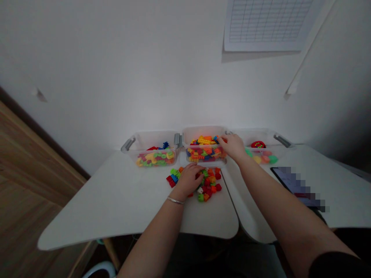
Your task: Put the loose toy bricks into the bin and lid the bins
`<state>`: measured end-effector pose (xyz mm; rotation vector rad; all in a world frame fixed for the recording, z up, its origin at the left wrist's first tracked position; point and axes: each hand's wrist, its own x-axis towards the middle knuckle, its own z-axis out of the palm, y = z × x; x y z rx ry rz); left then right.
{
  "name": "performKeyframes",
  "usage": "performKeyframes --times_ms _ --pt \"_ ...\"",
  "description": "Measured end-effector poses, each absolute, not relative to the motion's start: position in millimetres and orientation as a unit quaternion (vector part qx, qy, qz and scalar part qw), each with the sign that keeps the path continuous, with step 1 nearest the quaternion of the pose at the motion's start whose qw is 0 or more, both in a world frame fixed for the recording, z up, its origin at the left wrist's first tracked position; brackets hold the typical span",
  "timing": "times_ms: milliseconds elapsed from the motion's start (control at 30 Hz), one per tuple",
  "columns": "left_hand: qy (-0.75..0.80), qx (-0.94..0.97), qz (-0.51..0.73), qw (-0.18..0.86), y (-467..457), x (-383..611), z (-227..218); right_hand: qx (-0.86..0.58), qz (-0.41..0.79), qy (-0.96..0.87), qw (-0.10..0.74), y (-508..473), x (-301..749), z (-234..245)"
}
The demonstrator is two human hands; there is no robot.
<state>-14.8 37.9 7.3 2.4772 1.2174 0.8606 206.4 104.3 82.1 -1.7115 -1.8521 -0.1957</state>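
Note:
A pile of small coloured plastic blocks [209, 184] lies on the white table [121, 197] in front of three clear bins. My left hand [189, 178] rests on the pile with its fingers curled over some blocks. My right hand [232, 146] reaches over the right rim of the middle bin [203, 151], which is full of mixed blocks, with fingers bent; what they pinch is hidden. The left bin [152, 152] holds green, yellow and red blocks. The right bin [262, 148] holds a few rounded pieces and a red one.
A second white table [342, 193] adjoins on the right with a dark phone [292, 183] lying on it. A white wall stands right behind the bins. A wooden panel [26, 170] runs along the left. A stool [98, 268] shows below the table edge.

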Motion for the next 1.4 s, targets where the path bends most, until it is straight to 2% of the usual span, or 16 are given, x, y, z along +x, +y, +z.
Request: performKeyframes --times_ms 167,333,433,533,600,700,867,1167,1400 --pt "0.418 0.851 0.295 0.121 38.6 -15.0 7.5 -0.578 -0.077 -0.756 0.296 103.5 212.3 80.4" --pt "0.416 0.852 0.297 0.116 38.5 -15.2 7.4 -0.526 -0.023 -0.729 0.438 95.9 218.7 72.7" --pt "0.418 0.852 0.292 0.119 38.3 -14.9 7.8 -0.524 -0.046 -0.669 0.525 72.6 216.3 56.3" --pt "0.418 0.853 0.288 0.121 38.3 -14.8 7.9 -0.509 -0.077 -0.654 0.554 42.6 209.4 30.4" --pt "0.416 0.854 0.289 0.117 38.5 -14.8 7.4 -0.515 -0.072 -0.656 0.547 27.5 205.3 11.5" --pt "0.412 0.856 0.291 0.111 39.4 -14.4 5.7 -0.516 0.003 -0.699 0.495 19.0 203.5 -11.4" --pt "0.424 0.849 0.291 0.118 40.2 -12.4 4.6 -0.520 0.094 -0.738 0.420 23.5 207.1 -24.9" --pt "0.422 0.849 0.297 0.115 38.7 -12.0 5.6 -0.544 0.063 -0.768 0.332 20.9 210.7 -27.6" --pt "0.419 0.849 0.299 0.121 40.0 -14.3 3.6 -0.537 0.079 -0.767 0.341 26.2 209.5 -32.7"
